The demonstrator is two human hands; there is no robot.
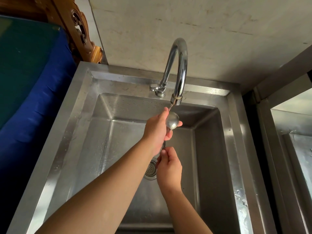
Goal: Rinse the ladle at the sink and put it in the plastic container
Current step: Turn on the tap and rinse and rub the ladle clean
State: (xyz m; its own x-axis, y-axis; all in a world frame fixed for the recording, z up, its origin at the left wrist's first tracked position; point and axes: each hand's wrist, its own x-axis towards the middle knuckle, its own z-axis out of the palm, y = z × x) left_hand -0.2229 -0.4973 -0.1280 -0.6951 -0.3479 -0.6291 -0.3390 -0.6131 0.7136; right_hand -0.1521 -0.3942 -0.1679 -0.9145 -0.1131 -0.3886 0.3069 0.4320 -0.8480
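Note:
A steel ladle is held over the steel sink, its round bowl just under the spout of the curved tap. A thin stream of water runs from the spout onto the bowl. My left hand wraps around the bowl and the upper handle, fingers curled behind the bowl. My right hand grips the lower end of the handle, nearer to me. Most of the handle is hidden by the two hands. No plastic container is in view.
The drain strainer lies at the sink bottom, partly behind my right hand. A blue and green covered surface stands at the left. A carved wooden piece leans at the back left. A second steel unit adjoins on the right.

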